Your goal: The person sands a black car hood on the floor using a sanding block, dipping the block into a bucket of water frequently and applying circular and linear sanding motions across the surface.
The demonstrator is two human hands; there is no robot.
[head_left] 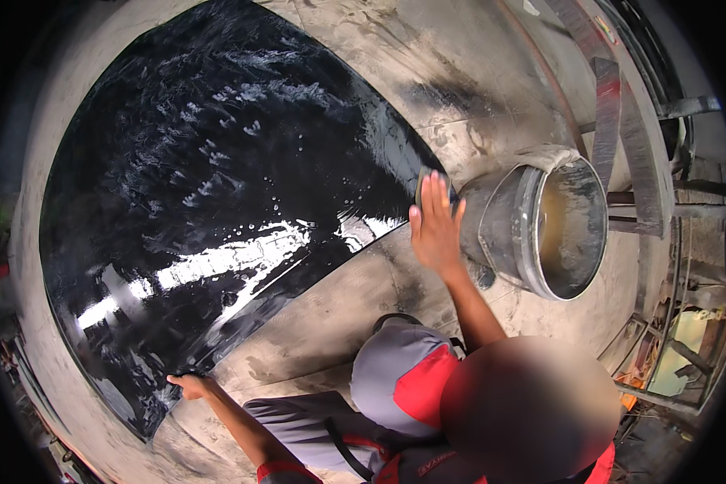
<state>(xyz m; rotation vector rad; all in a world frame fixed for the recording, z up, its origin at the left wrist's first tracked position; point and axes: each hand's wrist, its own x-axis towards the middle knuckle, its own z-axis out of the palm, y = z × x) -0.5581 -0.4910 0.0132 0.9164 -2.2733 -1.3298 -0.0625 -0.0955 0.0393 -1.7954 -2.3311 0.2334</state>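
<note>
A large glossy black car hood (242,169), wet and streaked with whitish residue, lies across the left and middle. My left hand (189,386) is closed at its near left edge, one digit stretched over the top; the other fingers are partly hidden. At the right corner of the hood, my right hand (437,230) lies palm down with fingers extended. Beneath these fingers is a thin olive-brown pad (420,184), pressed on the surface; most of it is covered.
A grey bucket (500,214) with murky liquid leans to the right beside my right hand, a pale cloth (548,157) over its rim. Metal frames (621,145) stand farther right. My bent knee (395,375) is near the stained floor (298,331).
</note>
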